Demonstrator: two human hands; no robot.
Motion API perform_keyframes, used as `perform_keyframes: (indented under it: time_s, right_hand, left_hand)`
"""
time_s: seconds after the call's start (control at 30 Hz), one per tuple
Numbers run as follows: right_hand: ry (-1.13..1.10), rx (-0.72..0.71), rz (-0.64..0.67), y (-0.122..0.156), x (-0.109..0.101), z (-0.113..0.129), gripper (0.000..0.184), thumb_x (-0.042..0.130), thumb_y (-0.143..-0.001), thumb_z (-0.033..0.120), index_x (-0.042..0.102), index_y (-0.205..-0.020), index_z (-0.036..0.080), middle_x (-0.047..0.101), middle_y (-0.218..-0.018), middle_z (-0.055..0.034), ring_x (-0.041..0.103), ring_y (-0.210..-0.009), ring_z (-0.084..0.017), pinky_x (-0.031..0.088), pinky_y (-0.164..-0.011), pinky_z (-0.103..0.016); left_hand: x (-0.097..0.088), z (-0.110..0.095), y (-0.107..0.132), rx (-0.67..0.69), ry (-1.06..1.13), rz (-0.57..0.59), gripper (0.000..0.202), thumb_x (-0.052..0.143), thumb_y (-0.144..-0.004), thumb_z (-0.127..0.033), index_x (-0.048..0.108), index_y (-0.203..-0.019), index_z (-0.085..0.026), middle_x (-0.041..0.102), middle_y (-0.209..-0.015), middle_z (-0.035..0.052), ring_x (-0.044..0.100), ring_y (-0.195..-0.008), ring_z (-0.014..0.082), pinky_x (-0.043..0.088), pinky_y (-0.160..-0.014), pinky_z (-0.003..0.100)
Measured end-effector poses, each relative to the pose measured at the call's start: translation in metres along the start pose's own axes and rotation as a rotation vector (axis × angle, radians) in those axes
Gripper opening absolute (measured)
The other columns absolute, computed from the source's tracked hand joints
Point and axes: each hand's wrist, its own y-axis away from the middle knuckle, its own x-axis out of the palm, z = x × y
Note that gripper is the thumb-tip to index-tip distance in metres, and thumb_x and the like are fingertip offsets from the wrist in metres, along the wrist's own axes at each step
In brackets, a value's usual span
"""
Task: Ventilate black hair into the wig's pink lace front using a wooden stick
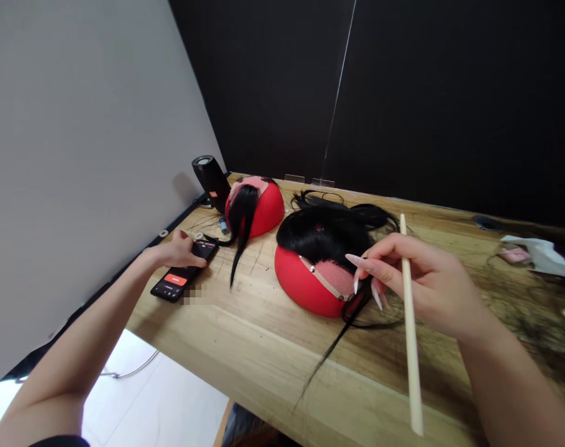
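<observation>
My left hand (177, 251) reaches to the table's left edge and rests on a black phone (184, 271) with a lit screen, its thumb on the top of it. My right hand (415, 276) holds a long pale stick (410, 329) between the fingers, which are curled, with long nails touching the pink lace on a red dome-shaped wig block (305, 288). Black hair (329, 233) covers that block and trails toward the table's front edge.
A second red wig block (264, 208) with a strand of black hair stands behind, next to a black cylindrical speaker (212, 181). A blue thread spool (223, 225) lies by it. White cloth (543, 254) and loose hair lie far right on the wooden table (245, 347).
</observation>
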Motion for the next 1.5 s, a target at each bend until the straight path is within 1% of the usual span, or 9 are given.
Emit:
perform_keyframes:
  time_s: [0.17, 0.4, 0.67, 0.9, 0.93, 1.0, 1.13, 1.3, 1.5]
  right_hand:
    - [0.021, 0.019, -0.008, 0.0, 0.0, -0.001, 0.027, 0.067, -0.086, 0.045, 0.066, -0.081, 0.018, 0.069, -0.069, -0.0026, 0.059, -0.048, -0.009, 0.049, -0.045, -0.019]
    - [-0.023, 0.004, -0.009, -0.002, 0.003, -0.001, 0.026, 0.069, -0.084, 0.043, 0.067, -0.078, 0.018, 0.074, -0.096, -0.0058, 0.059, -0.051, -0.007, 0.051, -0.049, -0.02]
    - [-0.024, 0.046, 0.007, -0.003, 0.004, 0.0, 0.027, 0.068, -0.084, 0.043, 0.069, -0.084, 0.016, 0.073, -0.089, -0.0071, 0.058, -0.051, -0.008, 0.05, -0.048, -0.02]
    - [-0.006, 0.128, -0.036, -0.005, 0.01, 0.002, 0.031, 0.07, -0.081, 0.048, 0.069, -0.08, 0.017, 0.062, -0.057, 0.0006, 0.055, -0.044, -0.008, 0.043, -0.04, -0.018]
    - [-0.005, 0.124, -0.031, -0.005, 0.011, 0.003, 0.032, 0.07, -0.082, 0.049, 0.069, -0.08, 0.017, 0.062, -0.057, 0.0006, 0.054, -0.043, -0.008, 0.042, -0.04, -0.018]
    - [-0.01, 0.105, -0.027, -0.005, 0.013, 0.005, 0.032, 0.069, -0.082, 0.048, 0.069, -0.079, 0.017, 0.062, -0.057, 0.0006, 0.054, -0.043, -0.008, 0.041, -0.04, -0.018]
    - [-0.024, 0.062, -0.03, -0.004, 0.016, 0.01, 0.027, 0.071, -0.082, 0.043, 0.069, -0.076, 0.018, 0.061, -0.057, 0.0014, 0.052, -0.043, -0.007, 0.039, -0.041, -0.018]
    - [0.013, 0.02, -0.056, -0.003, 0.016, 0.015, 0.024, 0.071, -0.082, 0.042, 0.069, -0.075, 0.019, 0.057, -0.052, 0.003, 0.048, -0.042, -0.006, 0.037, -0.041, -0.018]
    - [-0.137, 0.086, -0.076, -0.004, 0.014, 0.014, 0.025, 0.074, -0.08, 0.043, 0.068, -0.078, 0.018, 0.06, -0.053, 0.0023, 0.047, -0.037, -0.006, 0.034, -0.034, -0.017]
  left_hand:
    - [-0.003, 0.002, 0.001, -0.029, 0.035, 0.048, 0.096, 0.058, -0.054, -0.069, 0.052, -0.126, -0.005, 0.025, -0.153, 0.0247, 0.055, -0.122, 0.0367, 0.056, -0.075, 0.031]
    - [-0.002, 0.01, 0.003, -0.031, 0.047, -0.002, 0.101, 0.058, -0.053, -0.078, 0.054, -0.13, -0.012, 0.034, -0.151, 0.0214, 0.045, -0.134, 0.0402, 0.041, -0.109, 0.04]
    - [-0.002, 0.017, 0.001, -0.005, 0.077, -0.043, 0.1, 0.061, -0.057, -0.078, 0.055, -0.132, -0.011, 0.044, -0.142, 0.0244, 0.046, -0.13, 0.0458, 0.042, -0.107, 0.05]
    - [-0.009, -0.004, 0.029, 0.109, 0.135, -0.353, 0.072, 0.075, -0.059, -0.069, 0.068, -0.106, -0.014, 0.054, -0.121, 0.0195, 0.044, -0.121, 0.0554, 0.04, -0.094, 0.073]
    - [-0.013, -0.016, 0.041, 0.158, 0.152, -0.42, 0.07, 0.072, -0.065, -0.069, 0.066, -0.111, -0.017, 0.052, -0.124, 0.017, 0.042, -0.124, 0.0516, 0.039, -0.098, 0.072]
    - [-0.019, -0.046, 0.068, 0.555, 0.32, -0.614, 0.059, 0.064, -0.079, -0.064, 0.063, -0.121, -0.022, 0.05, -0.125, 0.0123, 0.046, -0.123, 0.0392, 0.04, -0.106, 0.062]
    - [-0.026, -0.12, 0.113, 1.086, 0.543, -0.404, 0.057, 0.073, -0.08, -0.052, 0.056, -0.13, -0.029, 0.049, -0.132, 0.0082, 0.049, -0.124, 0.0267, 0.044, -0.11, 0.045]
    - [-0.025, -0.175, 0.121, 1.38, 0.614, -0.288, 0.021, 0.071, -0.085, -0.037, 0.064, -0.095, -0.019, 0.057, -0.121, 0.009, 0.051, -0.118, 0.0233, 0.043, -0.106, 0.041]
    - [-0.03, -0.182, 0.119, 1.503, 0.786, -0.297, 0.021, 0.05, -0.098, -0.026, 0.062, -0.083, -0.017, 0.054, -0.117, 0.0094, 0.053, -0.115, 0.0195, 0.042, -0.108, 0.037]
